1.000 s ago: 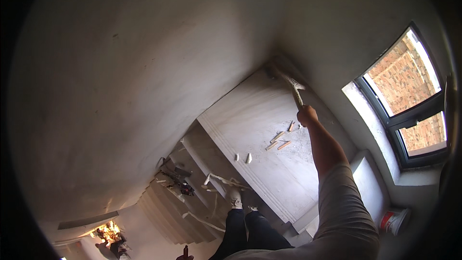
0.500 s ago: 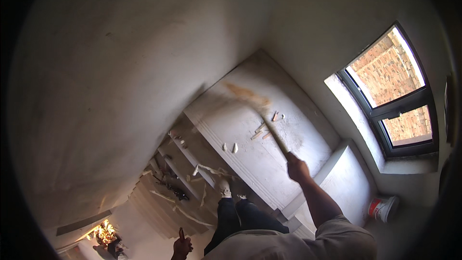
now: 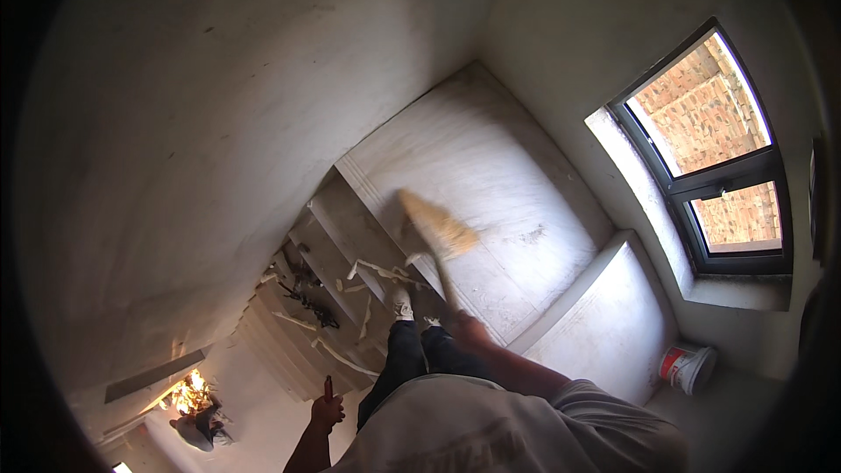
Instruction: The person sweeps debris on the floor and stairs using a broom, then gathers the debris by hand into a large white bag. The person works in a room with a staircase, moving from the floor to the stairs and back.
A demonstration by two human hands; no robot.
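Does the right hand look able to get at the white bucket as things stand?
Probably not: the right hand grips the broom handle, and in this view the pale ledge lies between it and the white bucket.

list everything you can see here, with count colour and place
broom: 1, tan head, blurred, over the landing
landing: 1, pale grey, centre
stairs: 1 flight, grey-brown, left of landing
strips: several, cream, on stairs
clutter: 1 patch, mostly black, on stairs, pieces unclear
walls: at least 2, whitish grey, left and upper right
window: 1, dark frame, right
low wall: 1, white, right of landing
bucket: 1, white and red, lower right
bright patch: 1, yellow-orange, lower left, unclear
narrow object: 1, dark reddish, left hand
shoes: 2, whitish, lower centre
trousers: 1 pair, dark blue, lower centre
shirt: 1, grey, bottom
hands: 2, bare; left round narrow object, right hand gripping broom
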